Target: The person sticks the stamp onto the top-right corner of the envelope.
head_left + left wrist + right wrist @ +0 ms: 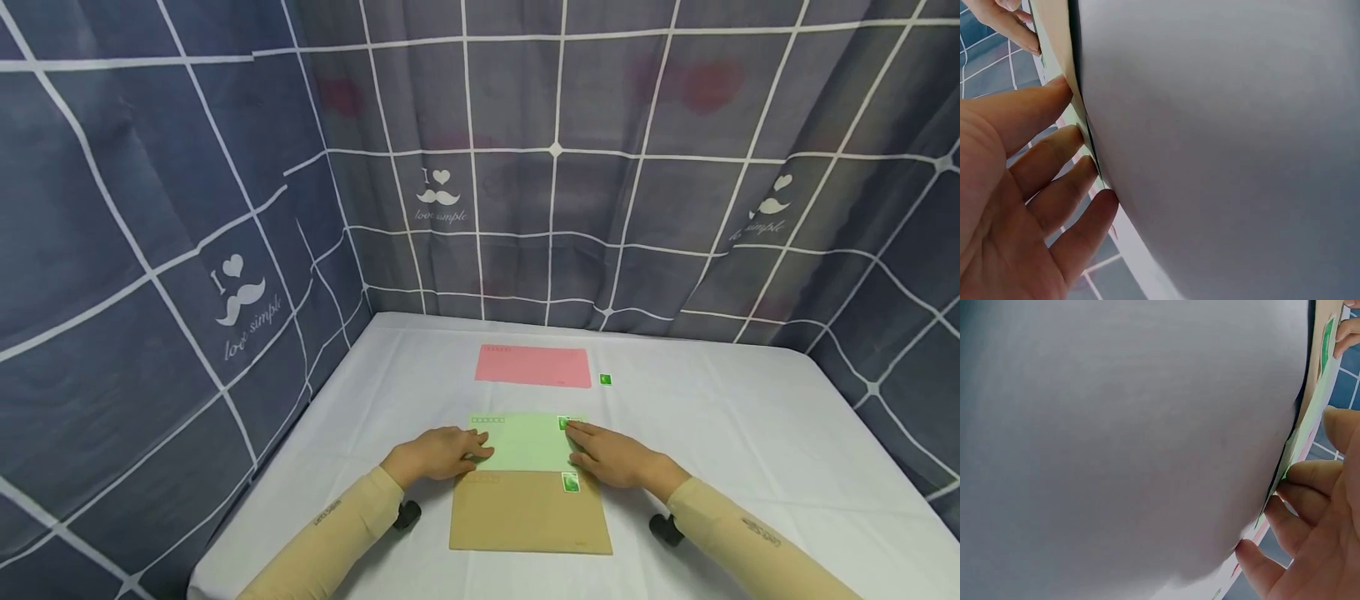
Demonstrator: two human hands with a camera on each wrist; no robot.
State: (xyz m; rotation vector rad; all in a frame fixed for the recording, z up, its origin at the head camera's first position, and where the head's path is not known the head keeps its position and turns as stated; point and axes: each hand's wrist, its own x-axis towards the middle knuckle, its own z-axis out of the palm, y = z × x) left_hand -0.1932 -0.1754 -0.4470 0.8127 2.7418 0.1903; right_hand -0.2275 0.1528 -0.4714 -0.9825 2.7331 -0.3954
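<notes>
A light green envelope (521,446) lies on the table, its lower edge meeting a brown envelope (528,518). My left hand (446,452) rests at the green envelope's left edge, fingers extended over its border. On the opposite side, my right hand (617,456) touches the green envelope's upper right corner. Its fingertips lie beside and partly over a green stamp (562,422) there. Another green stamp (571,482) sits on the brown envelope's upper right corner. In the wrist views, the fingers of the left hand (1022,169) and right hand (1329,512) press along the paper edges.
Farther back on the white-covered table (735,417) lies a pink envelope (532,367). A loose green stamp (605,379) is just right of it. Dark checked curtains (510,192) hang behind the table and along both sides.
</notes>
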